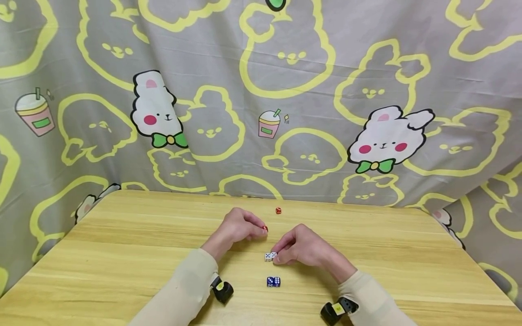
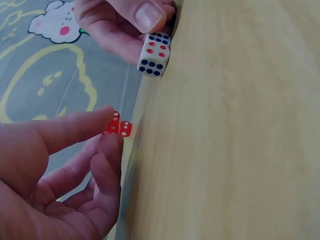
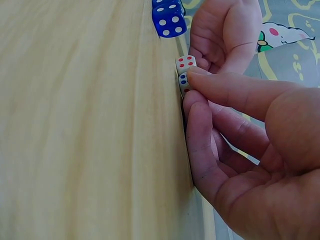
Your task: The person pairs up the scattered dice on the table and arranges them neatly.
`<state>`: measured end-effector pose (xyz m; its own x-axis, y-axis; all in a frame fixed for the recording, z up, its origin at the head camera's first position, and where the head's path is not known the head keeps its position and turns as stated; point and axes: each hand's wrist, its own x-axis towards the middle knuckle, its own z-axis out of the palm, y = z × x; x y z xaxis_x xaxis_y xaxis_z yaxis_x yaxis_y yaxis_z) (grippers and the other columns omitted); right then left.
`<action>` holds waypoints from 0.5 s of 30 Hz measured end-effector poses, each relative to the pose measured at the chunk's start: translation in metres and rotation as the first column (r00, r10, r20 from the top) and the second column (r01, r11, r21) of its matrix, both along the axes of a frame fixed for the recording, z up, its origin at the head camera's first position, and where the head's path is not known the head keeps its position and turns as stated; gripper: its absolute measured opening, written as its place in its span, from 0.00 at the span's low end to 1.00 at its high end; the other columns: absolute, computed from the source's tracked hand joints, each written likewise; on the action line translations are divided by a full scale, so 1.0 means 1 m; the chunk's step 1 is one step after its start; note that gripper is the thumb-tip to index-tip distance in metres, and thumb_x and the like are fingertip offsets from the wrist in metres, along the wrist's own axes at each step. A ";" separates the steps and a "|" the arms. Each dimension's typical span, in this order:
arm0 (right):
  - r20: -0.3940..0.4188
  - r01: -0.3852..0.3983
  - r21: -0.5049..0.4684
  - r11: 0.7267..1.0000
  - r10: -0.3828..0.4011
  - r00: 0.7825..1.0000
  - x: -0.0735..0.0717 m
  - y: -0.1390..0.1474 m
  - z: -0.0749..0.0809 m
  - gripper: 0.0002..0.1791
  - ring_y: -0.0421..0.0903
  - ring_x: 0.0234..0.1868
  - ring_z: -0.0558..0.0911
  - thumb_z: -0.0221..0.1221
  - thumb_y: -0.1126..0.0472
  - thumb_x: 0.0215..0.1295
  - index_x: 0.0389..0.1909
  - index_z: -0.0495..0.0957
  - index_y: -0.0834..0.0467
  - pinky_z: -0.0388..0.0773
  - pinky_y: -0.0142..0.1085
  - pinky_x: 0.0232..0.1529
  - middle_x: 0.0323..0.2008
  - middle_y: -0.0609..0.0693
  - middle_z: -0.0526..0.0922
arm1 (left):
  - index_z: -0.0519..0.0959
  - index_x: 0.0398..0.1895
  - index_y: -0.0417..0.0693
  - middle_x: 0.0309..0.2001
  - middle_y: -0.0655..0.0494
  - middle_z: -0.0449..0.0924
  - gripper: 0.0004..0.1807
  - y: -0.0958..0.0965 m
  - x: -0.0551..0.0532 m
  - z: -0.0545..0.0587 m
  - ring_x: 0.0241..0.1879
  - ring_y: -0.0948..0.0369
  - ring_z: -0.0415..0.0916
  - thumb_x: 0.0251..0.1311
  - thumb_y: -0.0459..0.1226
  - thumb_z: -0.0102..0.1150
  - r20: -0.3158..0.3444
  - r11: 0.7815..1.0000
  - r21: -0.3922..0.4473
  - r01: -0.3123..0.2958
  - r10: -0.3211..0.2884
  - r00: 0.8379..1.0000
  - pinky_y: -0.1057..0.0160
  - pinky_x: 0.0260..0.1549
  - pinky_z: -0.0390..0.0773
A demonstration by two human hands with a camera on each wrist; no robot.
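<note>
My left hand (image 1: 240, 225) pinches a translucent red die (image 2: 114, 120) with white pips between thumb and finger, low over the wooden table. Farther back lies a second red die (image 1: 278, 211). My right hand (image 1: 303, 246) pinches a white die (image 3: 183, 80) at table level. A second white die (image 1: 267, 256) stands directly to its left, side by side with it. Nearer the front edge, two dark blue dice (image 1: 273, 281) with white pips sit side by side, with neither hand on them. Fingertips partly cover both held dice.
The dice form a rough line down the middle of the wooden table (image 1: 122, 253). A grey curtain (image 1: 228, 45) with yellow and white cartoon animals hangs behind the table's far edge and round its sides. Black camera mounts (image 1: 222, 290) sit on both wrists.
</note>
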<state>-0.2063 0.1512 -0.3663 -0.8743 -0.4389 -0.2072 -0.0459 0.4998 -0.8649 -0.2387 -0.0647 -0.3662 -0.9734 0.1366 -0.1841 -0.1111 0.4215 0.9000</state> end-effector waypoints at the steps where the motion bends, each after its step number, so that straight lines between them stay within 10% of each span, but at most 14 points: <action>1: 0.001 0.001 0.000 1.000 -0.001 1.000 0.000 0.000 0.000 0.09 0.38 0.31 0.83 0.77 0.67 0.57 0.38 0.91 0.62 0.81 0.31 0.34 0.31 0.49 0.91 | 0.91 0.33 0.46 0.29 0.57 0.90 0.07 0.000 0.001 0.000 0.29 0.63 0.81 0.51 0.34 0.82 0.002 1.000 0.000 0.006 -0.006 1.000 0.67 0.31 0.80; 15: 0.003 0.004 0.002 1.000 -0.004 1.000 0.000 -0.001 0.000 0.09 0.38 0.31 0.83 0.77 0.67 0.57 0.38 0.91 0.62 0.81 0.31 0.34 0.30 0.49 0.91 | 0.91 0.32 0.47 0.33 0.57 0.90 0.07 -0.003 0.007 -0.002 0.31 0.61 0.80 0.51 0.33 0.81 0.004 0.997 -0.041 0.059 -0.059 0.998 0.66 0.32 0.78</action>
<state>-0.2063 0.1501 -0.3661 -0.8755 -0.4351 -0.2103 -0.0417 0.5016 -0.8641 -0.2320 -0.0674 -0.3680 -0.9632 0.1863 -0.1936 -0.0875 0.4638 0.8816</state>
